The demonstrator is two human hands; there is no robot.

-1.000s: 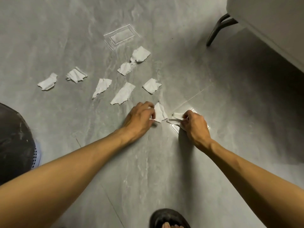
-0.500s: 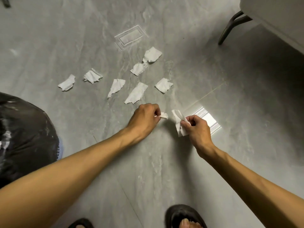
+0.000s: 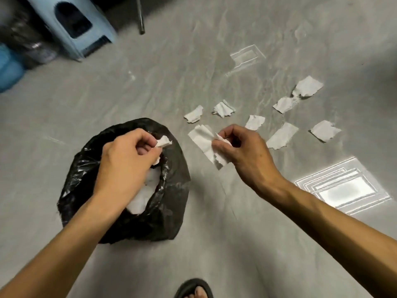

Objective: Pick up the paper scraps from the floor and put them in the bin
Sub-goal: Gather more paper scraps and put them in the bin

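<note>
The floor is grey, glossy tile with pale marbled streaks and thin grout lines. A bright rectangular light reflection glares at the right, and a fainter one lies farther off near the top. In the upper left stands a pale blue plastic stool with a dark oval hole in its seat. Beside it, at the left edge, sit a blue object and something dark and shiny, both blurred. A dark metal leg reaches the floor right of the stool.
</note>
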